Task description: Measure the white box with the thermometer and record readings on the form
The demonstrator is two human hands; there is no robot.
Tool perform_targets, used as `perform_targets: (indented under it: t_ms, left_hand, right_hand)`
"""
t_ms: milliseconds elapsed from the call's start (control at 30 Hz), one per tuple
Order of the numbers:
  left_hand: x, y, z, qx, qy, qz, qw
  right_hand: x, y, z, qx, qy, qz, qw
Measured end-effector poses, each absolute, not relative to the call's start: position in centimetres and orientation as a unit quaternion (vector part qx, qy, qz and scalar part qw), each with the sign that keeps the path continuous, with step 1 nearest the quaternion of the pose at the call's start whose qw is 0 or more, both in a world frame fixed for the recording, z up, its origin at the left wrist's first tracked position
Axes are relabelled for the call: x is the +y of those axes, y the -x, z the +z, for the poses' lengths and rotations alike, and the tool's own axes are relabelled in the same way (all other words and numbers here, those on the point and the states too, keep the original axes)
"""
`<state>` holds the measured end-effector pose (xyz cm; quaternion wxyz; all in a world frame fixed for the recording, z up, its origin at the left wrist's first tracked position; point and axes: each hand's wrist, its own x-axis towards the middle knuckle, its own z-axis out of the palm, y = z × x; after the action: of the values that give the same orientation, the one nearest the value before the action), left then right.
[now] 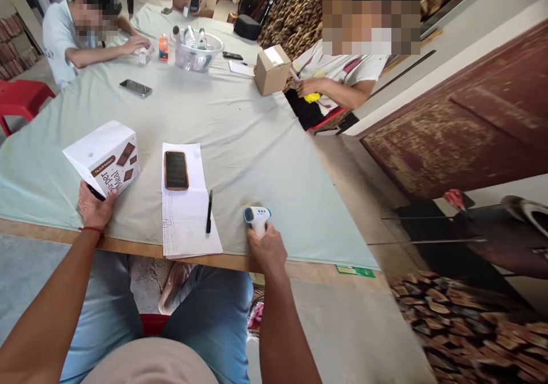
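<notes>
My left hand (95, 206) grips the lower edge of a white box (107, 153) with brown lettering and pictures of chocolate pieces. The box stands tilted at the near left of the table. In my right hand (269, 248) is a white and blue infrared thermometer (258, 217), its handle wrapped by my fingers close to the table's front edge. Between my hands lie white paper sheets (188, 224). A phone in an orange-brown case (176, 170) rests on their upper part, and a black pen (209, 211) lies along their right side.
Across the cloth-covered table (205, 110) are a grey phone (136, 88), a clear basin of bottles (199, 56), an orange box (163, 48) and a cardboard box (273, 71). Three other people sit around it. Stacked firewood (462, 321) lies at the lower right.
</notes>
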<state>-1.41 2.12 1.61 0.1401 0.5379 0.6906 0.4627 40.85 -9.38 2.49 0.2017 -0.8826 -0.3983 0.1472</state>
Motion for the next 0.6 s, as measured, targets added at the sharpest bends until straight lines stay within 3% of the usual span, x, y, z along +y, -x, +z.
perform_targets:
  t_ms: [133, 200, 267, 333, 600]
  left_hand:
    - [0.7, 0.9, 2.1, 0.678, -0.489, 0.513, 0.195]
    - [0.2, 0.8, 2.4, 0.664, -0.502, 0.509, 0.22]
    - [-0.1, 0.8, 2.6, 0.648, -0.534, 0.484, 0.246]
    - [-0.1, 0.8, 2.6, 0.632, -0.568, 0.457, 0.264]
    - [-0.1, 0.7, 2.3, 0.602, -0.596, 0.462, 0.264]
  right_hand:
    - [-9.2, -36.3, 3.5, -0.332, 0.747, 0.274, 0.506]
    - [-9.5, -32.2, 4.0, -0.305, 0.646, 0.399, 0.576]
    - [-9.8, -27.7, 4.3, -0.312, 0.546, 0.542, 0.558]
    - [-9.8, -23.7, 4.6, -0.327, 0.491, 0.604, 0.536]
    - [-7.6, -17.7, 4.5, -0.442, 0.495, 0.538, 0.52]
